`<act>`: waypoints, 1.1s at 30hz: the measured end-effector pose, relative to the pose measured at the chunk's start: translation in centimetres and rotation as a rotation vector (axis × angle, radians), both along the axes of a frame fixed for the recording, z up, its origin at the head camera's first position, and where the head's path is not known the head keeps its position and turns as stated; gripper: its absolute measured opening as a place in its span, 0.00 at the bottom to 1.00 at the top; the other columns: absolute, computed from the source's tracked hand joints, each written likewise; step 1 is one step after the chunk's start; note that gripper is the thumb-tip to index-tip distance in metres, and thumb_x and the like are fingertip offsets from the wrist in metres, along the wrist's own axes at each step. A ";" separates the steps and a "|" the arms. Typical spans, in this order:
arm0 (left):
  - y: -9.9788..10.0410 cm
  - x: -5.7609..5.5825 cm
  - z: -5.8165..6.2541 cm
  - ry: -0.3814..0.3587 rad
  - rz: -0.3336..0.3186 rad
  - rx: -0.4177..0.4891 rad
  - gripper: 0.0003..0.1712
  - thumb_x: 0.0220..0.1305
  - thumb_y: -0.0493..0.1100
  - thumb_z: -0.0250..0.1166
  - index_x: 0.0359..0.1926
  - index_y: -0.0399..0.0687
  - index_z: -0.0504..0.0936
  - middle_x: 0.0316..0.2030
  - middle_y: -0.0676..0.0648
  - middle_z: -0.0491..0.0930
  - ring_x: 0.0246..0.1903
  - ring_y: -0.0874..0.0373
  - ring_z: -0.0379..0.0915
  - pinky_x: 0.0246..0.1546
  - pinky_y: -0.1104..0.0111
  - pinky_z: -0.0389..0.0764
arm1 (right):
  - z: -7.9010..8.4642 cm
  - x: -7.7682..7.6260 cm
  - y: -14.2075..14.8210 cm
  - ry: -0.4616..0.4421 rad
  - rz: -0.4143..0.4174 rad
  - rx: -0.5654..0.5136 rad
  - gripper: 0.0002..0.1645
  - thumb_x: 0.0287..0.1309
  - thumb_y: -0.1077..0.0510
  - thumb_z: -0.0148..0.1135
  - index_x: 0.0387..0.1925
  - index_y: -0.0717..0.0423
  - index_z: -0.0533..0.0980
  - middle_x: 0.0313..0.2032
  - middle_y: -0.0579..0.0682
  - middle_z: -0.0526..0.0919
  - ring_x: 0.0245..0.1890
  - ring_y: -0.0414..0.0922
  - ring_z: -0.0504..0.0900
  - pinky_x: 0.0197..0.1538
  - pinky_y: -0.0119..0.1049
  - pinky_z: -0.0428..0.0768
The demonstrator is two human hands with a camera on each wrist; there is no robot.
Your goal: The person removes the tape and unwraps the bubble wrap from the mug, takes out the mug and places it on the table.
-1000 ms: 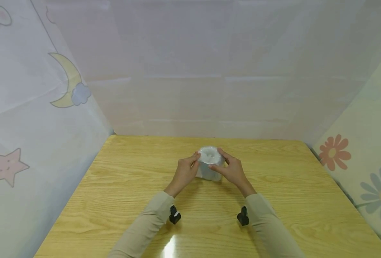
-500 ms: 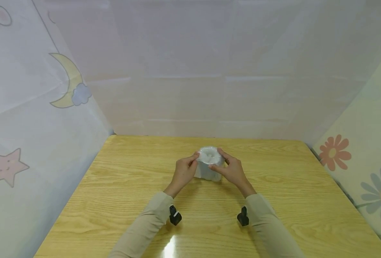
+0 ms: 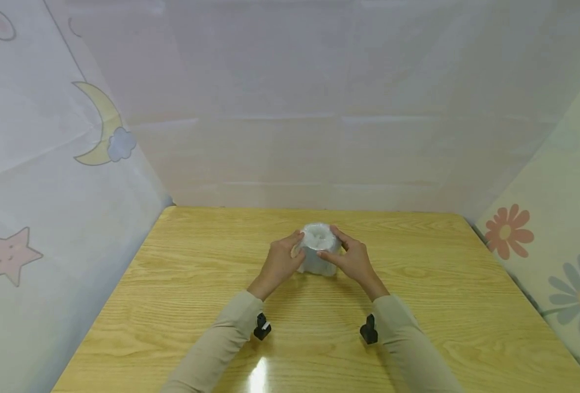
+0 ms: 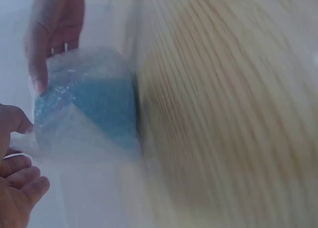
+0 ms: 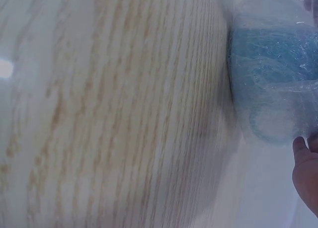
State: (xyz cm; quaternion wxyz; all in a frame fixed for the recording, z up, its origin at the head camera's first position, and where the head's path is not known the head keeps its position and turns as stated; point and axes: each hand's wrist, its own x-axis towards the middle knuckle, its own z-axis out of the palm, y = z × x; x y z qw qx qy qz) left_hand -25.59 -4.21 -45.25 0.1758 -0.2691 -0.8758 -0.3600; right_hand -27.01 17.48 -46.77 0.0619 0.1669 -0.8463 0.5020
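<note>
A squat, round package (image 3: 317, 257) in clear, crinkled plastic wrap stands on the wooden table. Its top has a whitish hollow in the middle. Blue-teal shows through the wrap on the package (image 4: 102, 106) in the left wrist view, but what lies inside cannot be told. At the upper left rim my left hand (image 3: 281, 261) holds the edge of the wrap. A piece of clear film lies between the fingers of that hand (image 4: 20, 183) in the left wrist view. My right hand (image 3: 356, 262) grips the package's right side, thumb in front and fingers behind the rim.
The light wooden table (image 3: 196, 284) reaches to a pale cloth backdrop (image 3: 290, 158). Side cloths carry a printed moon, star and flowers. A small black device (image 3: 262, 326) sits at the left wrist and another black device (image 3: 369, 329) at the right.
My left thumb and fingers have shifted slightly at the wrap's edge, with a wider gap between thumb and forefinger. The right hand and the package stay nearly still.
</note>
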 end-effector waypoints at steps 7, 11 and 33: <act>0.0 -0.1 1.0 0.333 -0.005 -0.386 0.22 0.61 0.32 0.67 0.56 0.31 0.77 0.55 0.35 0.76 0.55 0.46 0.75 0.45 0.66 0.80 | 0.4 0.3 -0.1 -0.018 0.006 -0.019 0.50 0.53 0.48 0.73 0.71 0.61 0.60 0.69 0.57 0.60 0.69 0.54 0.59 0.66 0.52 0.61; 0.2 -0.4 1.5 0.450 0.008 -0.557 0.18 0.62 0.35 0.67 0.53 0.34 0.81 0.53 0.40 0.79 0.54 0.50 0.76 0.48 0.69 0.78 | 2.0 1.2 -0.5 -0.022 0.022 -0.032 0.47 0.55 0.55 0.72 0.70 0.67 0.59 0.69 0.62 0.59 0.68 0.58 0.58 0.66 0.55 0.60; 0.5 -0.7 1.8 0.483 -0.017 -0.657 0.13 0.62 0.31 0.65 0.48 0.38 0.83 0.50 0.43 0.81 0.51 0.51 0.78 0.37 0.70 0.82 | -0.1 0.1 0.0 -0.001 0.014 -0.026 0.51 0.52 0.45 0.73 0.71 0.60 0.60 0.70 0.55 0.61 0.69 0.52 0.60 0.65 0.51 0.63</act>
